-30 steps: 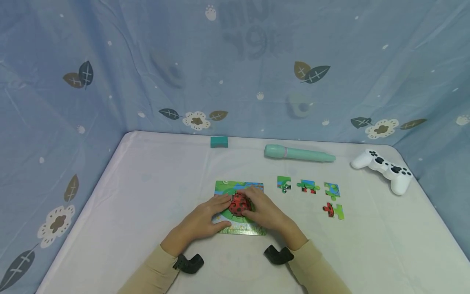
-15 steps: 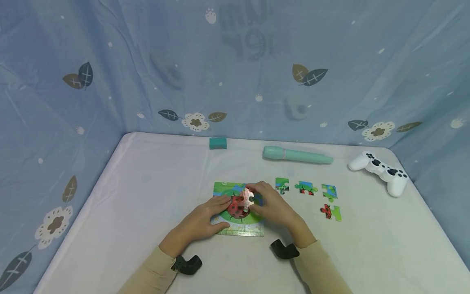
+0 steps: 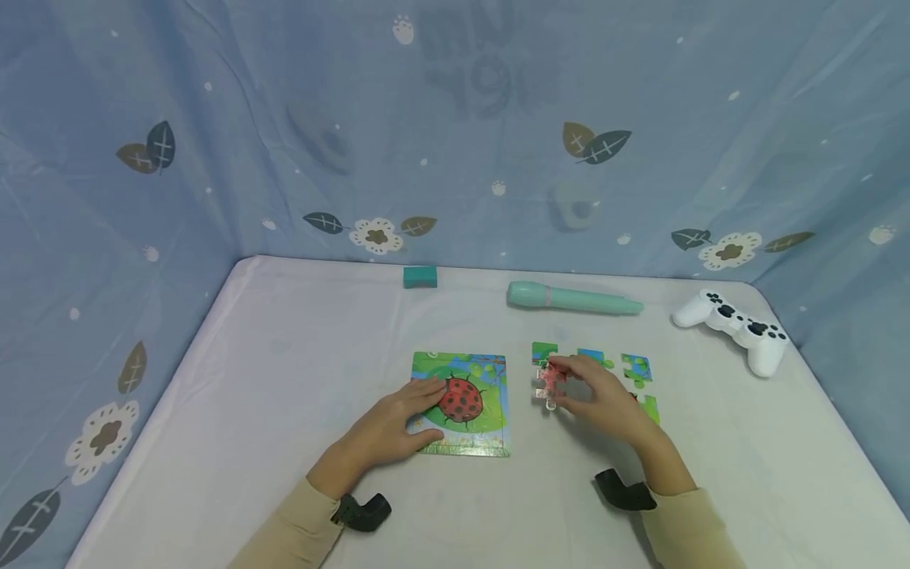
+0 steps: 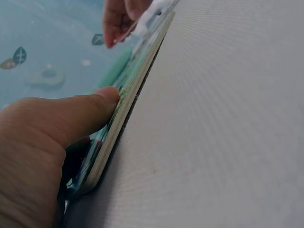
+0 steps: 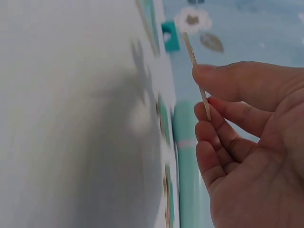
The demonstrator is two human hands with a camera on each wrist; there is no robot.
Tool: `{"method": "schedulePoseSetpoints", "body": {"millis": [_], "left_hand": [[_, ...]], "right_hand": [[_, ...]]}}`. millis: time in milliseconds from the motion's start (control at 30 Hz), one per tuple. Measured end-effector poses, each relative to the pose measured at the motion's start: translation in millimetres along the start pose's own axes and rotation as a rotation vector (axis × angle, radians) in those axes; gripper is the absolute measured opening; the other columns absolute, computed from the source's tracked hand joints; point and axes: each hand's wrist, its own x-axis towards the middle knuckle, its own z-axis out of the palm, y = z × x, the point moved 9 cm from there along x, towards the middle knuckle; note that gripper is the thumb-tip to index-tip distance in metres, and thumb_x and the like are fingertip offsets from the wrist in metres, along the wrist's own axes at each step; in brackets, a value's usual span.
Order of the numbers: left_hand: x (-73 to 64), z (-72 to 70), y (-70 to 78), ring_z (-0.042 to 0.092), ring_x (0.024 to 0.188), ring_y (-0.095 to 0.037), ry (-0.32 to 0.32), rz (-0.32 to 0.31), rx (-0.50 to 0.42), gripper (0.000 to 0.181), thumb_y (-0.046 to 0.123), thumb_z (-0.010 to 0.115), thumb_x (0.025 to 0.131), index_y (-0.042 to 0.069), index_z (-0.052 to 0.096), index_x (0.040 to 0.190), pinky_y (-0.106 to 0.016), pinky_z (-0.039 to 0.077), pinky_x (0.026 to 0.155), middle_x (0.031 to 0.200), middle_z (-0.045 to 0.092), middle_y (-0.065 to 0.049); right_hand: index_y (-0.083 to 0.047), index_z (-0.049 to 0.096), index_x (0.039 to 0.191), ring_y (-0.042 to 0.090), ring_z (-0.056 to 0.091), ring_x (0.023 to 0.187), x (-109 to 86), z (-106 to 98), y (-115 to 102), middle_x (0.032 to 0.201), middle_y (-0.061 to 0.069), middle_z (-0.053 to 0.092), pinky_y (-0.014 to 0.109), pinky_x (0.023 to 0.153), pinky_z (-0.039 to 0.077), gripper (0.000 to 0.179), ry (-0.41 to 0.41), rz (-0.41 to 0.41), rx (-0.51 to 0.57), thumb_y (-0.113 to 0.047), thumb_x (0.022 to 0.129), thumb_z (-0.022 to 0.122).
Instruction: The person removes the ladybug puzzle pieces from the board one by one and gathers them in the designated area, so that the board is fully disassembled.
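A square puzzle board (image 3: 469, 442) with a ladybug picture lies flat in the head view. My left hand (image 3: 391, 423) rests on its left side, fingers stretched toward the ladybug. In the left wrist view the left thumb (image 4: 90, 111) presses on the board's top near its edge. To the right of the board, my right hand (image 3: 600, 395) pinches a red jigsaw piece (image 3: 549, 384) above the table. That piece appears edge-on in the right wrist view, between thumb and fingers. Loose jigsaw pieces (image 3: 637, 367) lie beyond and beside this hand, some partly hidden by it.
A mint-green microphone-shaped thing (image 3: 572, 299) lies behind the loose pieces. At the far right is a white game controller (image 3: 732, 328). A small teal block (image 3: 420, 276) sits at the back edge of the white-covered table (image 3: 306, 332). Blue patterned cloth (image 3: 455, 158) hangs behind.
My right hand has lifted a jigsaw piece off the board and carried it right, over near the loose pieces. The left hand has stayed in place on the board.
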Motion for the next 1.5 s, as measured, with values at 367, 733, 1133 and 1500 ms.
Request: {"method": "schedulePoseSetpoints", "body": {"millis": [367,733,1133,1500], "left_hand": [[-0.3,-0.3,-0.3,0.041,0.135,-0.03,0.003,0.004,-0.004,0.065,0.041,0.069,0.085,0.006,0.05,0.137,-0.046,0.04,0.108,0.145,0.046,-0.007],[1.0,-0.4,-0.4,0.04,0.136,-0.03,-0.004,-0.007,-0.009,0.065,0.04,0.069,0.084,0.006,0.051,0.137,-0.045,0.039,0.109,0.145,0.047,-0.007],[0.6,0.2,-2.2,0.041,0.135,-0.03,0.007,-0.003,-0.016,0.064,0.039,0.07,0.084,0.006,0.052,0.137,-0.045,0.04,0.109,0.144,0.047,-0.006],[0.0,0.1,-1.9,0.04,0.136,-0.03,0.002,-0.012,-0.014,0.065,0.041,0.069,0.085,0.007,0.051,0.137,-0.045,0.04,0.108,0.145,0.046,-0.006]], "right_hand": [[-0.002,0.05,0.134,0.028,0.056,0.099,-37.2,-26,37,0.117,0.013,0.056,0.038,0.077,0.053,0.053,0.003,0.135,-0.056,-0.007,0.085,0.069],[0.003,0.05,0.133,0.012,0.042,0.082,-43.0,-29,39,0.11,0.012,0.054,0.02,0.061,0.039,0.052,-0.001,0.101,-0.084,0.001,0.083,0.067],[0.002,0.053,0.13,0.027,0.05,0.101,-41.2,-27,43,0.117,0.016,0.054,0.034,0.076,0.052,0.05,-0.029,0.132,-0.157,-0.001,0.083,0.067],[0.001,0.048,0.133,0.041,0.046,0.119,-43.8,-31,39,0.13,0.021,0.05,0.063,0.095,0.041,0.053,0.002,0.172,-0.049,-0.011,0.085,0.068]]}}
